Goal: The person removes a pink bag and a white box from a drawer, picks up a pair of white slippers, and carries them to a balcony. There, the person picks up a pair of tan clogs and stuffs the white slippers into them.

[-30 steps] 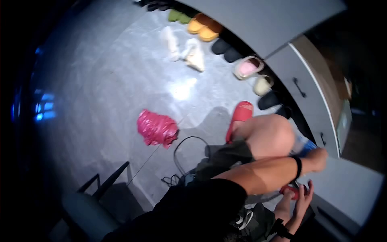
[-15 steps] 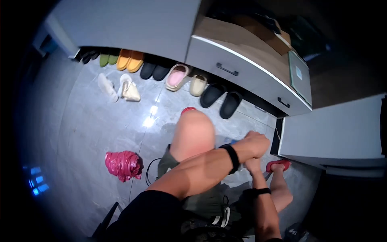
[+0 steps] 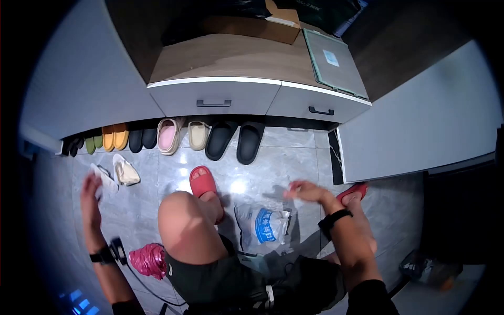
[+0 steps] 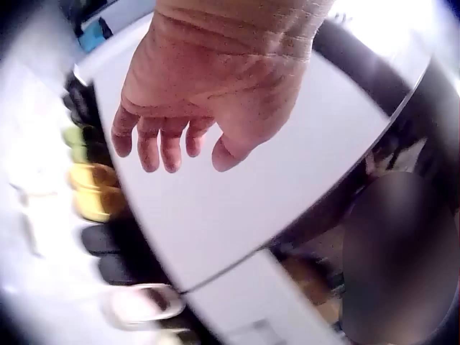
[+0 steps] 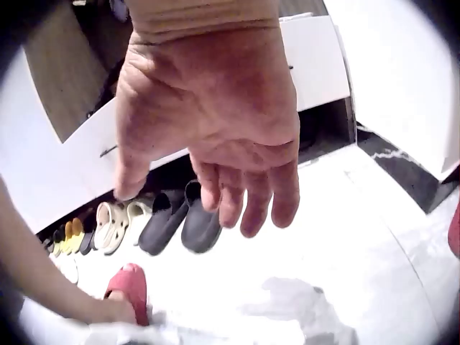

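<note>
From the head view: sits low with 2 legs spread, probably to make room for the white plastic bag [image 3: 262,229], lying on the floor between the red slippers [image 3: 203,181] and gripped by neither hand. Holds nothing in the left hand [image 3: 91,202], raised far out to the side, well apart from the bag and, as seen here, in front of the white shoes [image 3: 126,171]. Holds nothing in the right hand [image 3: 307,191] either, just beyond the bag and to its right, with blurred, loosely stretched fingers. Wears a black band [image 3: 103,255] on each wrist, likely to carry a camera. Beside the left thigh, a crumpled pink bundle [image 3: 148,261], perhaps there to leave the middle of the floor for the bag. Along the foot of the drawers [image 3: 244,94], a row of shoes [image 3: 168,136], presumably tucked in to save walking space.

From the left wrist view: shows the left palm bare, with slightly bent, relaxed fingers, nothing pinched, against a cabinet front [image 4: 208,215].

From the right wrist view: lets the right fingers hang nearly straight, released, with thumb apart and palm bare, in front of black slippers [image 5: 201,228] and the floor
</note>
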Action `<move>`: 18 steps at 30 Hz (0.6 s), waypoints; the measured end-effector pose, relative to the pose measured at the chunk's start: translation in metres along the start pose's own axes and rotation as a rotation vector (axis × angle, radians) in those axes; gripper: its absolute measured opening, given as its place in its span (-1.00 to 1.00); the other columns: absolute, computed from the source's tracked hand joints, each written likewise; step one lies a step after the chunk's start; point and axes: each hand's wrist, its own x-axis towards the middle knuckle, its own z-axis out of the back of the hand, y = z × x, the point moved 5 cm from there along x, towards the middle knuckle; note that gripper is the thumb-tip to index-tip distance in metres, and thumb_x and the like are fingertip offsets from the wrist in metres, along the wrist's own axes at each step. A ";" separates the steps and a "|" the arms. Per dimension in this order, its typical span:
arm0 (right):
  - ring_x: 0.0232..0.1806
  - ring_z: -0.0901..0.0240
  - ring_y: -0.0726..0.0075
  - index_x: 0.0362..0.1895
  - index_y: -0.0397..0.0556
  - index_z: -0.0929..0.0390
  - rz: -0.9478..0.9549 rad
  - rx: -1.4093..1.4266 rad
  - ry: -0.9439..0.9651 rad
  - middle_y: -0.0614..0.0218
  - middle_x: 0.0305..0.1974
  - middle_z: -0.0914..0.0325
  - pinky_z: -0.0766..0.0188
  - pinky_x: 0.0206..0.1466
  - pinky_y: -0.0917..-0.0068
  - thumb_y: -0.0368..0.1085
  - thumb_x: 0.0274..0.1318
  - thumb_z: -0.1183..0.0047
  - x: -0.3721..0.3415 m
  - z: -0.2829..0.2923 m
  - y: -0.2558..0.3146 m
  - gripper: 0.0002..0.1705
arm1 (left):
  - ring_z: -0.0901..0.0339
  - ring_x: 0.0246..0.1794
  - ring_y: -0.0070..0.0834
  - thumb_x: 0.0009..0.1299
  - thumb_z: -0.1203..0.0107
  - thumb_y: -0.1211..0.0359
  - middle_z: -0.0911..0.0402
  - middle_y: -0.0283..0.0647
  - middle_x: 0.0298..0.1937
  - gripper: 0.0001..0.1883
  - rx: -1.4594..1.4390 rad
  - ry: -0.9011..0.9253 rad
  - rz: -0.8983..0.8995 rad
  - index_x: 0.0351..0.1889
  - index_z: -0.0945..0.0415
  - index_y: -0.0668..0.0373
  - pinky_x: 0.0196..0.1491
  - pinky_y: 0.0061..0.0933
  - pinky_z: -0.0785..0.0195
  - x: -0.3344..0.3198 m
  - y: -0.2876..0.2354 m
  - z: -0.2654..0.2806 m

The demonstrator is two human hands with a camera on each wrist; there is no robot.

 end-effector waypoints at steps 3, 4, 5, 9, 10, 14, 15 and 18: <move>-0.11 -0.52 0.25 0.15 -0.16 -0.40 -0.116 -0.102 -0.503 0.04 -0.03 -0.54 -0.41 0.00 0.40 0.13 0.02 -0.22 -0.002 0.090 0.019 -0.24 | -0.15 0.41 -0.18 0.36 -0.12 0.09 -0.19 0.03 0.42 -0.23 0.378 -0.042 0.347 0.42 -0.09 0.27 0.36 -0.18 -0.07 0.016 0.269 0.096; 0.05 -0.43 0.08 0.20 -0.21 -0.34 -0.080 -0.162 -0.611 -0.04 0.09 -0.44 -0.33 0.14 0.34 0.07 0.02 -0.21 0.002 0.114 0.024 -0.21 | -0.13 0.41 -0.11 0.32 -0.16 0.07 -0.15 0.08 0.42 -0.14 0.461 -0.144 0.477 0.44 0.00 0.31 0.36 -0.17 -0.08 -0.029 0.273 0.086; 0.20 -0.34 -0.09 0.25 -0.25 -0.28 -0.044 -0.221 -0.716 -0.12 0.21 -0.35 -0.26 0.28 0.28 0.02 0.02 -0.20 0.006 0.136 0.025 -0.18 | -0.12 0.41 -0.12 0.26 -0.22 0.03 -0.13 0.12 0.42 -0.04 0.438 -0.212 0.589 0.42 0.05 0.39 0.36 -0.15 -0.05 -0.055 0.311 0.094; 0.32 -0.18 -0.12 0.33 -0.22 -0.11 -0.032 -0.429 -0.875 -0.11 0.35 -0.12 -0.20 0.34 0.25 -0.09 0.08 -0.14 0.027 0.195 0.055 -0.18 | -0.52 0.01 -0.07 0.15 -0.11 -0.37 -0.52 0.03 0.10 0.01 -0.540 0.204 1.088 0.22 -0.35 0.39 0.01 -0.03 -0.39 -0.138 0.405 0.049; 0.34 -0.15 -0.12 0.34 -0.21 -0.08 -0.068 -0.483 -0.866 -0.10 0.36 -0.09 -0.19 0.35 0.25 -0.11 0.09 -0.14 0.033 0.203 0.063 -0.17 | -0.48 0.08 -0.05 0.11 -0.06 -0.43 -0.50 -0.02 0.16 0.06 -0.303 0.018 1.042 0.28 -0.30 0.31 0.11 -0.04 -0.33 -0.151 0.366 0.029; 0.31 -0.20 -0.11 0.35 -0.12 -0.07 -0.148 -0.619 -0.746 0.04 0.33 -0.17 -0.23 0.33 0.24 -0.12 0.11 -0.11 0.074 0.213 0.059 -0.20 | -0.43 0.14 -0.05 0.16 -0.01 -0.39 -0.47 -0.03 0.21 0.00 -0.311 -0.160 1.153 0.30 -0.28 0.26 0.18 -0.04 -0.27 -0.182 0.378 0.001; 0.30 -0.21 -0.10 0.35 -0.09 -0.08 -0.186 -0.633 -0.728 0.07 0.33 -0.17 -0.24 0.31 0.23 -0.12 0.12 -0.10 0.078 0.213 0.064 -0.22 | -0.42 0.16 -0.05 0.17 0.01 -0.38 -0.46 -0.04 0.21 -0.02 -0.364 -0.183 1.193 0.30 -0.29 0.25 0.20 -0.04 -0.26 -0.190 0.387 -0.001; 0.24 -0.29 -0.05 0.30 -0.01 -0.19 -0.273 -0.648 -0.734 0.16 0.29 -0.23 -0.31 0.25 0.20 -0.15 0.12 -0.07 0.073 0.211 0.067 -0.33 | -0.39 0.19 -0.05 0.22 0.07 -0.34 -0.45 -0.05 0.24 -0.09 -0.499 -0.243 1.281 0.29 -0.30 0.23 0.24 -0.06 -0.23 -0.203 0.410 -0.003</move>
